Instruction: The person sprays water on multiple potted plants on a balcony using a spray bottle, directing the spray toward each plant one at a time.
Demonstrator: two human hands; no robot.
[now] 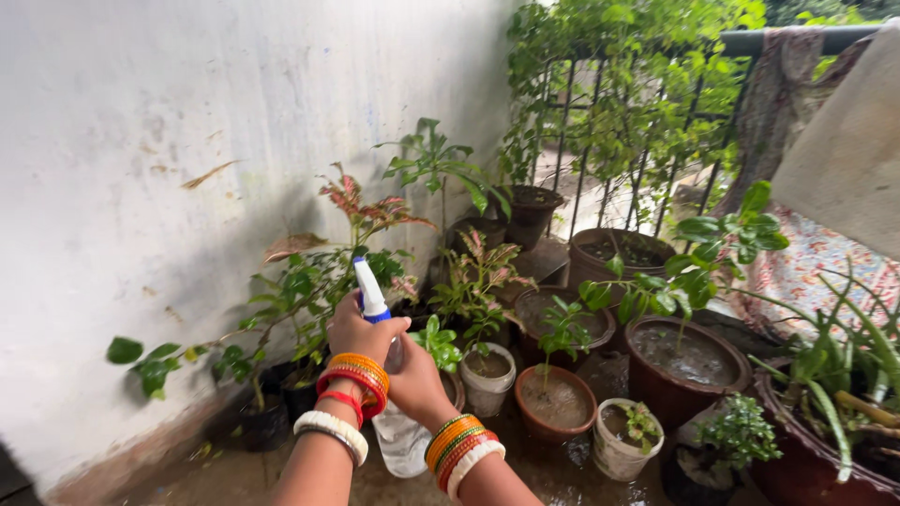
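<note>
Both hands are gripping a clear plastic spray bottle (398,426) with a white-and-blue nozzle: left hand (361,330) clenching the trigger head, right hand (417,379) grasping the body, its long axis standing near upright, nozzle pointing up-left toward the potted red-leaved plant (361,211).

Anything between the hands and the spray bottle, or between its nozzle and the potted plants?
Nothing between: left hand grips the spray bottle at its white-and-blue head, right hand holds the clear body. Past the nozzle, no visible obstruction before the red-leaved plant by the white wall.
</note>
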